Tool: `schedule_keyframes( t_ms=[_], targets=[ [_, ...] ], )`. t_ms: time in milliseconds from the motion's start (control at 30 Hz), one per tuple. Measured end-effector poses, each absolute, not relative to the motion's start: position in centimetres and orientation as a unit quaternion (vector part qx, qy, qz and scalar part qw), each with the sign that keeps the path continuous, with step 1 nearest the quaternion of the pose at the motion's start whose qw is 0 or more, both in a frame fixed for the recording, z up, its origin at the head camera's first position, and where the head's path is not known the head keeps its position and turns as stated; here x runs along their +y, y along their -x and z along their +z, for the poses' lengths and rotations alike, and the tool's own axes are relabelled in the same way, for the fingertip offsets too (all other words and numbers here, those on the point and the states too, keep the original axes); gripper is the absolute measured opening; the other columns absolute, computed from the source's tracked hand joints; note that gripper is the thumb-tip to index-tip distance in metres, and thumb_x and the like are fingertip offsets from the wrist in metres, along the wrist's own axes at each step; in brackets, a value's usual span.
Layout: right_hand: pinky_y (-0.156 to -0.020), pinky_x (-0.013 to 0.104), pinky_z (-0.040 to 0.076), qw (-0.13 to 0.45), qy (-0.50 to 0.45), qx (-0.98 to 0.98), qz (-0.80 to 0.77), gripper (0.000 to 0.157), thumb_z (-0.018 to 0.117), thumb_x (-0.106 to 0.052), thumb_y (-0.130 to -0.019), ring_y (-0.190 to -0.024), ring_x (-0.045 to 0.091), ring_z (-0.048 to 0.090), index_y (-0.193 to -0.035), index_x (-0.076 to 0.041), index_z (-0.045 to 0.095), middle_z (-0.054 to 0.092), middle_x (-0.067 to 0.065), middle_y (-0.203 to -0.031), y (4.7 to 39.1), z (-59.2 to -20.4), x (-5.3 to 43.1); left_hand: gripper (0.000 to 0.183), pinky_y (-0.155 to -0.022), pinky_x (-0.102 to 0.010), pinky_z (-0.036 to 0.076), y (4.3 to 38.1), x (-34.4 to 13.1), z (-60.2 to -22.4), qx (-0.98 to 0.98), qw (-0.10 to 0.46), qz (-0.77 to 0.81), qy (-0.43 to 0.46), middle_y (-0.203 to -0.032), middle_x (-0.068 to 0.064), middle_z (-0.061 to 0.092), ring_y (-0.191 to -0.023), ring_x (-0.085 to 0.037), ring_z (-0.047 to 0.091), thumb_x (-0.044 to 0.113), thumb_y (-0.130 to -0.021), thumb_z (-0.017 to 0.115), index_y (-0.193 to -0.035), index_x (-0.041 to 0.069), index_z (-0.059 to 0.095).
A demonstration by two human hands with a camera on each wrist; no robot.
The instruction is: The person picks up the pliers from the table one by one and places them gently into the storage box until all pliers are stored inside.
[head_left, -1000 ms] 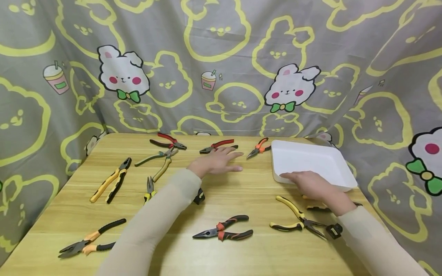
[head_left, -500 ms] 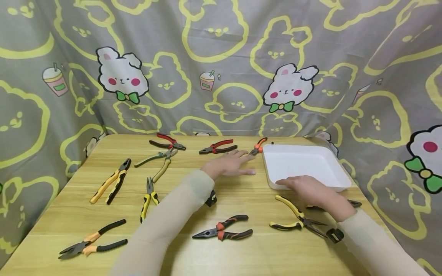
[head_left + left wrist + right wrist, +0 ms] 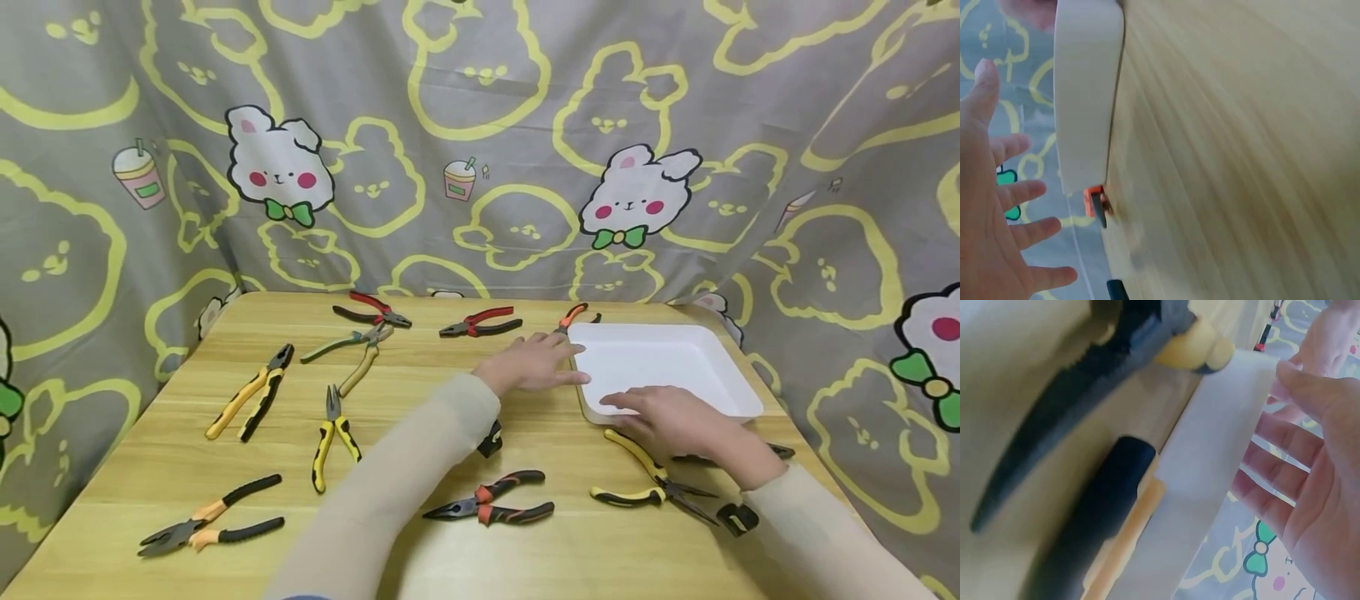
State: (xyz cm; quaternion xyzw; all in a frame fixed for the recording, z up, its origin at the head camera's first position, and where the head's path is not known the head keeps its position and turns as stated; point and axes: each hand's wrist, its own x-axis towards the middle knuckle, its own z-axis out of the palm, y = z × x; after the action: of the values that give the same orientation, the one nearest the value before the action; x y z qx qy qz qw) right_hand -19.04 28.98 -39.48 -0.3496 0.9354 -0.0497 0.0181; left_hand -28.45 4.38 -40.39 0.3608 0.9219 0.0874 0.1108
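A shallow white tray (image 3: 675, 358) lies at the right rear of the table. My right hand (image 3: 671, 421) holds its near wall; in the right wrist view the thumb is at the rim and the fingers reach over it behind the wall (image 3: 1210, 437). My left hand (image 3: 534, 363) has its fingers spread, fingertips right at the tray's left side; the left wrist view shows the palm (image 3: 988, 231) holding nothing. Orange-handled pliers (image 3: 574, 315) lie behind the left hand, partly hidden. Yellow-and-black long-nose pliers (image 3: 670, 487) lie just in front of the tray.
Under my right wrist lie dark-jawed pliers (image 3: 782, 451), mostly covered. Red-and-black long-nose pliers (image 3: 487, 498) lie at the front middle. Several more pliers spread over the left and back, including a red-handled pair (image 3: 480, 322) and a yellow-and-black pair (image 3: 258, 390). A patterned curtain (image 3: 510, 133) hangs behind.
My left hand has moved right, from over the red-handled pliers to the tray's left side. The tray has shifted left and toward me with my right hand, partly covering the orange-handled pliers.
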Motion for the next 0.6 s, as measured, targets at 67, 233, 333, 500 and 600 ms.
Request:
schedule_keyframes(
  t_ms=[67, 233, 333, 500, 600],
  targets=[
    [-0.086, 0.05, 0.052, 0.018, 0.338, 0.939, -0.054, 0.034, 0.058, -0.029, -0.1, -0.101, 0.025, 0.067, -0.131, -0.017, 0.063, 0.069, 0.004, -0.114, 19.2, -39.3, 29.2, 0.08, -0.11, -0.06, 0.026, 28.3, 4.9, -40.4, 0.927, 0.102, 0.08, -0.352, -0.16, -0.002, 0.023, -0.143, -0.032, 0.025, 0.078, -0.089, 0.02, -0.156, 0.034, 0.025],
    [-0.086, 0.051, 0.052, 0.016, 0.314, 0.947, -0.059, 0.036, 0.061, -0.028, -0.098, -0.103, 0.028, 0.066, -0.13, -0.011, 0.063, 0.068, 0.007, -0.117, 19.8, -39.2, 30.1, 0.077, -0.108, -0.059, 0.03, 28.0, 6.0, -40.6, 0.941, 0.086, 0.073, -0.32, -0.157, -0.003, 0.029, -0.141, -0.032, 0.029, 0.075, -0.092, 0.021, -0.154, 0.03, 0.031],
    [-0.086, 0.053, 0.051, 0.011, 0.301, 0.951, -0.063, 0.036, 0.061, -0.027, -0.098, -0.104, 0.032, 0.065, -0.129, -0.009, 0.063, 0.068, 0.011, -0.118, 20.2, -39.3, 30.8, 0.078, -0.109, -0.058, 0.03, 27.9, 6.5, -40.9, 0.946, 0.088, 0.063, -0.305, -0.157, -0.003, 0.03, -0.141, -0.033, 0.029, 0.076, -0.091, 0.02, -0.154, 0.031, 0.032],
    [-0.091, 0.058, 0.046, -0.007, 0.27, 0.96, -0.071, 0.039, 0.06, -0.029, -0.099, -0.111, 0.039, 0.06, -0.13, -0.007, 0.062, 0.065, 0.016, -0.121, 21.0, -39.4, 32.1, 0.079, -0.108, -0.058, 0.03, 27.6, 6.8, -41.2, 0.948, 0.094, 0.041, -0.302, -0.158, -0.003, 0.027, -0.142, -0.035, 0.026, 0.076, -0.09, 0.018, -0.155, 0.033, 0.029],
    [-0.094, 0.06, 0.043, -0.02, 0.248, 0.966, -0.067, 0.04, 0.059, -0.029, -0.099, -0.114, 0.043, 0.056, -0.132, -0.005, 0.06, 0.062, 0.02, -0.124, 21.5, -39.5, 33.3, 0.078, -0.108, -0.059, 0.03, 27.5, 6.9, -41.4, 0.948, 0.09, 0.03, -0.304, -0.158, -0.003, 0.026, -0.142, -0.036, 0.026, 0.075, -0.091, 0.019, -0.155, 0.032, 0.029]
  ],
)
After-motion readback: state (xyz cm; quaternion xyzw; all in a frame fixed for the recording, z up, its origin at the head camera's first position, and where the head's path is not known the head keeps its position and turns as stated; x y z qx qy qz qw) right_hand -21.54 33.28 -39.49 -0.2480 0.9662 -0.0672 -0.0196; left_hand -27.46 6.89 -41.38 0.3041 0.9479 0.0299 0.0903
